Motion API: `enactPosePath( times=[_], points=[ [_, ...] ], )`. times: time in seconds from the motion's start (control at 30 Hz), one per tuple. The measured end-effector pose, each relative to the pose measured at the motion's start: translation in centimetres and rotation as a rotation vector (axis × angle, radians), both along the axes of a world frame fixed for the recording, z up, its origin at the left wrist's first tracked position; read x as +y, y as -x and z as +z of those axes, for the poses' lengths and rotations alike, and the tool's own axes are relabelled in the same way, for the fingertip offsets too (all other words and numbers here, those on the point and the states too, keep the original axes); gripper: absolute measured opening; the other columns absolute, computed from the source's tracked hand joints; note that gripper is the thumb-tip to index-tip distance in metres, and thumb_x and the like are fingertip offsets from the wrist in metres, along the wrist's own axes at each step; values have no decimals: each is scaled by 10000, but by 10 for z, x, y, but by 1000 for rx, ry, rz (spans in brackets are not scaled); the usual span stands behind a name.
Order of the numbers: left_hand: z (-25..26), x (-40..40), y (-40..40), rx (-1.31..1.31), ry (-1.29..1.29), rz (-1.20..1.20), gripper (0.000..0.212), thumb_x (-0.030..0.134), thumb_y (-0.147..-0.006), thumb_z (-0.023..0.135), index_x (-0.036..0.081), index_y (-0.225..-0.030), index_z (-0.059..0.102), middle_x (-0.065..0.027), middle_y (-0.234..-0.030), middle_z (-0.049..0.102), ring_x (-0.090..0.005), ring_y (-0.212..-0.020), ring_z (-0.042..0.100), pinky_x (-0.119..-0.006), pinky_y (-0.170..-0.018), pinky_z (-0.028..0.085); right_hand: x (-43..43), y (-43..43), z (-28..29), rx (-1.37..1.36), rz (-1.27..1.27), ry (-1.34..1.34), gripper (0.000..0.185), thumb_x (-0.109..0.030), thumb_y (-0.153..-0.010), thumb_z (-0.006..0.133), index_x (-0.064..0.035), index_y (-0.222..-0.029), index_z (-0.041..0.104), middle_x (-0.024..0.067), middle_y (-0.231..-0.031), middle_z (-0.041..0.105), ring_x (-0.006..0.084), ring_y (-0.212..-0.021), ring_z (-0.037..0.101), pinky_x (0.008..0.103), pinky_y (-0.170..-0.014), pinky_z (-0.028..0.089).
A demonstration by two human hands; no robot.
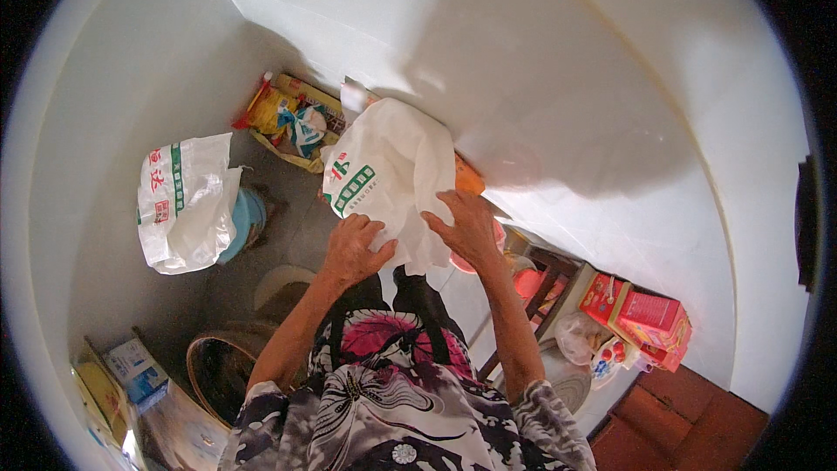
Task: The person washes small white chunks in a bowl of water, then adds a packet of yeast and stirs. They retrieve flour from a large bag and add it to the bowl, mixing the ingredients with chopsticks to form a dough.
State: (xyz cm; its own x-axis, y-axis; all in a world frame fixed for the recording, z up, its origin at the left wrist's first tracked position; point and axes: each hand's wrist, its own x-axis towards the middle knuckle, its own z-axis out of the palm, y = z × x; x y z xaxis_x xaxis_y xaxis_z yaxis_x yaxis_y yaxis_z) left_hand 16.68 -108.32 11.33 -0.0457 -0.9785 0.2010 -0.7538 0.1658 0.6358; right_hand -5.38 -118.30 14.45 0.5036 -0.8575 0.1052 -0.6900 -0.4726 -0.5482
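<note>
A white plastic bag [399, 163] with green and red print lies spread before me, over things that it mostly hides. My left hand [356, 245] rests at its lower left edge, fingers bent and thumb stretched toward the right. On the lower right part of the bag is my right hand [463, 226], thumb and forefinger apart. Whether either hand pinches the film cannot be told. An orange box [469, 173] shows from under the bag's right side. Another white printed plastic bag [186, 203] covers part of a blue bucket [245, 222] at the left.
Along the wall stands an open carton [288, 154] with colourful packets. A round basket [222, 373] and a light blue package [136, 369] are at lower left. At right, a shelf holds red gift boxes [644, 320] and a clear plastic bag [579, 338]. A pink basin [497, 235] is partly hidden.
</note>
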Motion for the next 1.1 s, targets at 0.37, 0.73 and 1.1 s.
enactPosePath(
  times=[0.37, 0.73, 1.1],
  points=[
    [-10, -32, 17, -378, -439, -169, 312, 362, -791, 674, 51, -796, 652, -124, -719, 651, -296, -684, 657, -431, -640, 491, -7, -17, -75, 460, 10, -226, 337, -250, -723, 735, -16, -935, 618, 192, -844, 659, 343, -812, 678, 447, -713, 540],
    [-22, -5, 14, -431, -299, 33, 96, 138, -773, 590, 95, -687, 584, -100, -674, 606, -265, -659, 623, -404, -575, 476, -11, 29, -42, -10, -610, -298, 190, -165, -773, 623, 19, -818, 631, 176, -782, 672, 363, -754, 653, 443, -711, 499],
    [-11, 7, 12, -464, -227, -2, 97, 161, -779, 623, 68, -750, 626, -108, -714, 612, -290, -707, 635, -423, -623, 507, -20, -5, -41, 300, 239, 226, 455, -97, -786, 621, -75, -1240, 598, 142, -1275, 539, 318, -1217, 477, 520, -954, 391]
  ],
)
